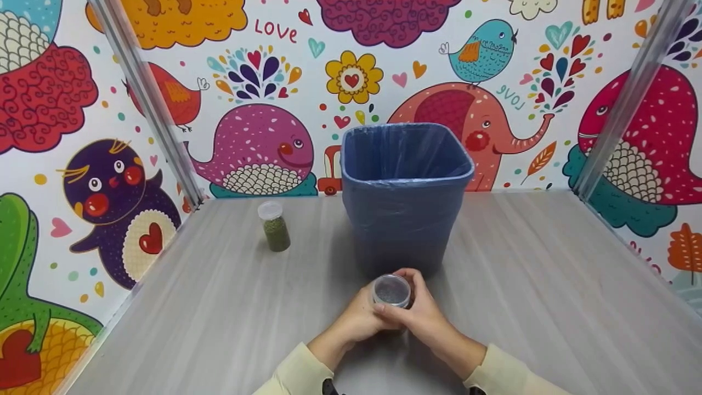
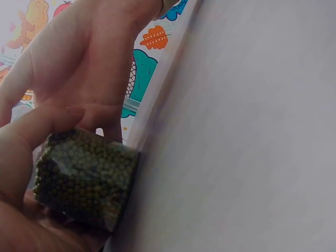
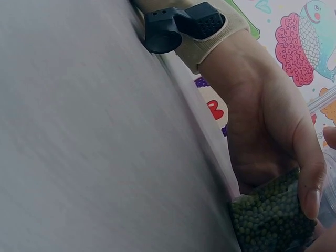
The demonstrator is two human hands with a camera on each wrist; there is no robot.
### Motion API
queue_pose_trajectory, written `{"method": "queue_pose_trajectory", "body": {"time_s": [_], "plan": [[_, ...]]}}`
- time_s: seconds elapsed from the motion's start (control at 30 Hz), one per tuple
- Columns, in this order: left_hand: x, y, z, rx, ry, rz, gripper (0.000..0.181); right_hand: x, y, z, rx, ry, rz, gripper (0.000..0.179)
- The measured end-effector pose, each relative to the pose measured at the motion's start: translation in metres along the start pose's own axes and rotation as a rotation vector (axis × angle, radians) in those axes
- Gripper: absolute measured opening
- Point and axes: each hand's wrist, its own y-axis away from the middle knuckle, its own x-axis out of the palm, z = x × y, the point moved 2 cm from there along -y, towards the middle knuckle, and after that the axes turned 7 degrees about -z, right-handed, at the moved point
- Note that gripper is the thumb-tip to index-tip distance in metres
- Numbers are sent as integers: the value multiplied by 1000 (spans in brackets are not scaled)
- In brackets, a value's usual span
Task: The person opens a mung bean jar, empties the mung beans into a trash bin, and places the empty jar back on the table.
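Note:
A clear jar of small green beans (image 2: 86, 178) stands at the front of the table, in both hands. Its see-through round lid (image 1: 391, 289) faces up in the head view. The left hand (image 1: 359, 314) is wrapped around the jar's body, its thumb lying along the side in the right wrist view. From the other side the right hand (image 1: 425, 310) grips the jar's upper part, thumb and fingers around the lid's edge. In both wrist views the jar's base is right at the tabletop.
A blue bin (image 1: 403, 214) lined with a clear bag stands just beyond the hands. To the left, a second clear jar (image 1: 276, 227) with green contents and a clear lid stands upright on the grey table (image 1: 219, 307). Cartoon-printed walls (image 1: 351, 33) enclose the table.

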Motion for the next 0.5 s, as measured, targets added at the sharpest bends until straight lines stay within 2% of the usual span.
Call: {"method": "queue_pose_trajectory", "body": {"time_s": [0.5], "plan": [[0, 0, 0, -25, -23, -9, 82, -3, 1, 0, 13, -18, 26, 73]]}}
